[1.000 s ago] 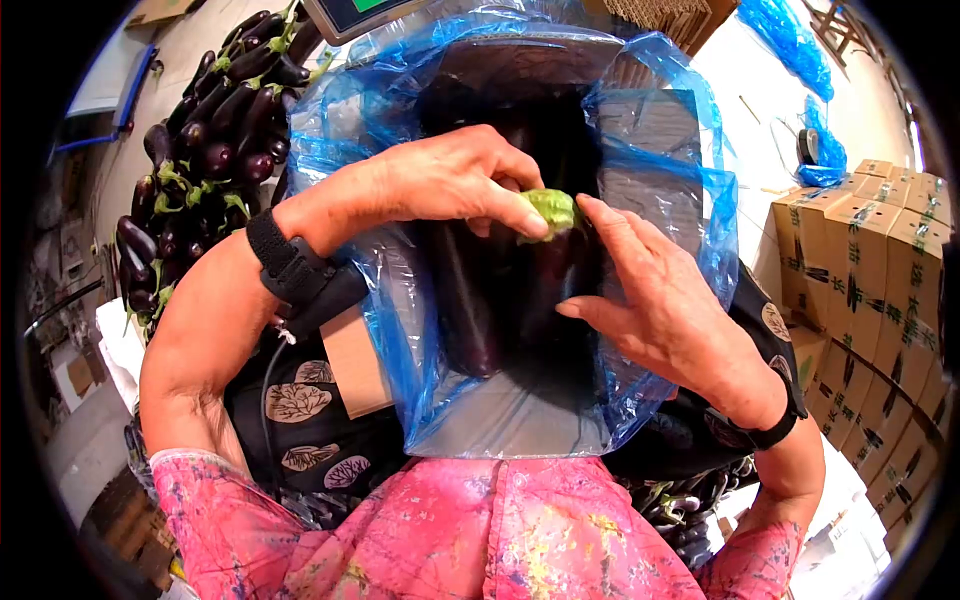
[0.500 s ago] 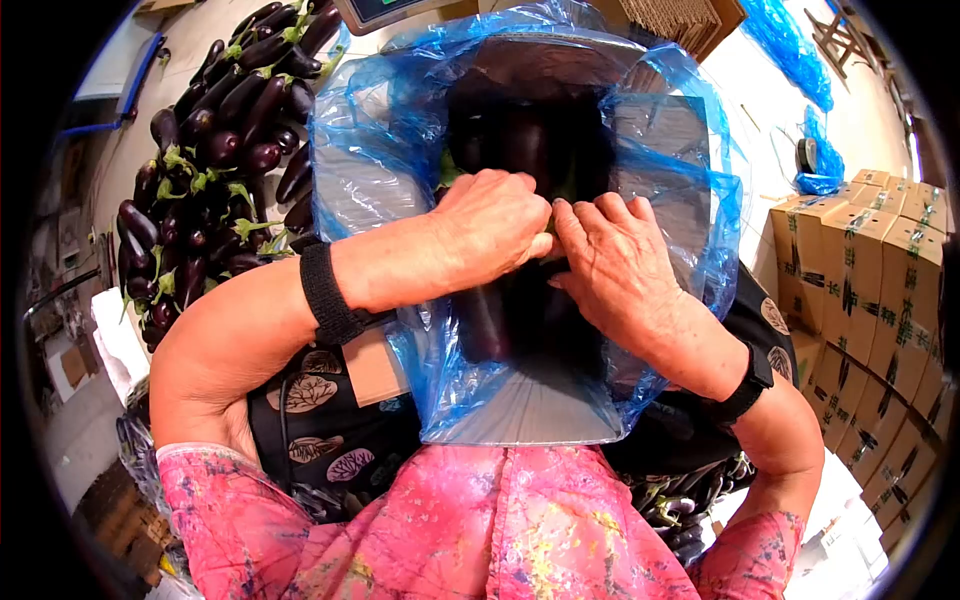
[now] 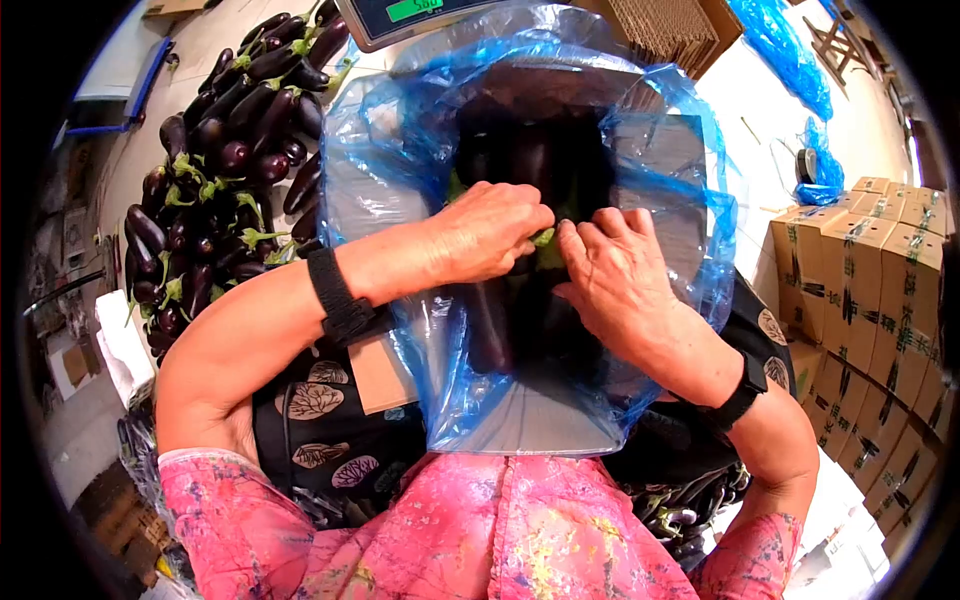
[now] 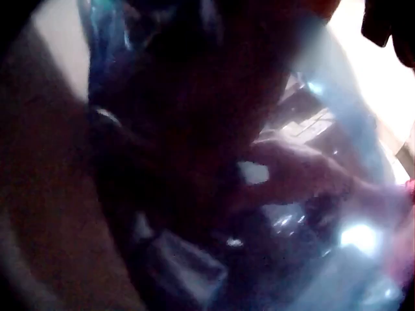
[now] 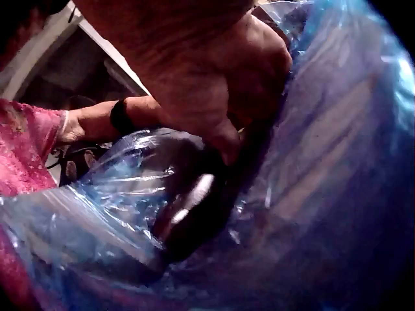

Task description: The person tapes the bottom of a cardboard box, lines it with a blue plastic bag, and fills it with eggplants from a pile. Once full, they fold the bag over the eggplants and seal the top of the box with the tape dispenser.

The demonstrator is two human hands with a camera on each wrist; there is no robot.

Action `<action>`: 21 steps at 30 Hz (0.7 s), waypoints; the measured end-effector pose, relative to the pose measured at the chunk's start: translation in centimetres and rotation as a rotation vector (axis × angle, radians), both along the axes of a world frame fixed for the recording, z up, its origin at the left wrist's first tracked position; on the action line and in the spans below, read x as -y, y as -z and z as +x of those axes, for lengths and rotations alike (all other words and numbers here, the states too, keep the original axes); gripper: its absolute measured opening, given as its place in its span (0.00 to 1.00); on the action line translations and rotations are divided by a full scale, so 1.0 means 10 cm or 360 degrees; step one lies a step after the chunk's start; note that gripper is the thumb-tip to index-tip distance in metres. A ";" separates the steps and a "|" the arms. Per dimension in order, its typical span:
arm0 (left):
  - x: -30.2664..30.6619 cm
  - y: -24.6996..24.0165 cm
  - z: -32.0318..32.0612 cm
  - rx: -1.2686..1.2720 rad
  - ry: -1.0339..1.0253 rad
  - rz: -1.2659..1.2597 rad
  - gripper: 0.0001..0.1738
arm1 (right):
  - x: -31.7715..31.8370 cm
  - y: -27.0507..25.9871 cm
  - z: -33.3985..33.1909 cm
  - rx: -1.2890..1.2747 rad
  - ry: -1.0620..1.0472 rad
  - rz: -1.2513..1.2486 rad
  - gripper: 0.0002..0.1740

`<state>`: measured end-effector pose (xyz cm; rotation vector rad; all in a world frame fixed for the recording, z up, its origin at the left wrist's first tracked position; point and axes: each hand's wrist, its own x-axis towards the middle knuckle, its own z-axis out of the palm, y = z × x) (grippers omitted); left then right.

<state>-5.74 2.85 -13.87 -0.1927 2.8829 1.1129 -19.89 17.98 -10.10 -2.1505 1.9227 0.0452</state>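
Several dark purple eggplants (image 3: 487, 330) lie in a box lined with a blue plastic bag (image 3: 365, 130). Over the middle of the box, my left hand (image 3: 485, 235) curls its fingers at the green cap (image 3: 545, 238) of one eggplant. My right hand (image 3: 620, 265) grips the same eggplant from the other side, fingers bent and thumb lower down. In the right wrist view, the thumb of that hand (image 5: 214, 84) lies against a glossy eggplant (image 5: 188, 204) beside the bag. The left wrist view is dark and blurred, with the bag plastic (image 4: 188, 265) across it.
A heap of eggplants (image 3: 235, 155) lies on the floor at the left. A scale with a green display (image 3: 415, 10) stands beyond the box, near folded cardboard (image 3: 665, 30). Stacked cartons (image 3: 870, 265) stand at the right, below blue plastic (image 3: 790, 50).
The eggplant, its green cap held up a second ago, is now lower in the box. Both hands have bent their fingers in around it. The scale's display has come further into view.
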 end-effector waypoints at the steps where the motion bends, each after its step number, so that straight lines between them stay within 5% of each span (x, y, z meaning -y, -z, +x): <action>1: 0.04 0.04 -0.01 0.0052 -0.0062 0.0106 0.15 | 0.00 0.08 -0.01 -0.0018 -0.0020 -0.0051 0.37; 4: 0.15 -0.01 -0.01 0.0187 -0.0339 0.0533 0.17 | 0.03 0.00 -0.06 0.0117 -0.0030 -0.0003 0.41; 6: 0.21 -0.17 -0.03 0.0200 -0.0728 0.0490 0.16 | 0.02 0.05 -0.02 0.0047 -0.0066 -0.0091 0.43; 7: 0.28 -0.09 0.00 0.0033 -0.0685 0.0060 0.22 | 0.03 0.06 0.01 0.0040 -0.0028 0.0019 0.46; 10: 0.26 0.28 -0.01 -0.0232 -0.0739 -0.0367 0.30 | 0.02 0.12 0.03 0.0054 -0.0020 -0.0070 0.45; 11: 0.22 0.22 -0.06 0.0106 -0.0762 -0.0022 0.36 | 0.02 0.15 0.02 0.0041 -0.0035 -0.0117 0.42; 12: 0.19 0.30 -0.10 0.0027 -0.0765 -0.0111 0.37 | 0.02 0.18 0.01 0.0028 -0.0055 -0.0161 0.39; 16: 0.28 0.22 -0.13 0.0094 -0.0762 -0.0036 0.35 | 0.01 0.21 -0.02 0.0024 -0.0101 -0.0257 0.36; 19: 0.39 0.02 -0.05 0.0228 -0.0613 -0.0079 0.30 | 0.07 -0.04 -0.02 -0.0004 0.0004 -0.0064 0.43; 21: 0.42 -0.23 0.02 0.0010 -0.0540 0.0034 0.21 | 0.11 -0.26 -0.18 0.0017 0.0111 -0.0461 0.40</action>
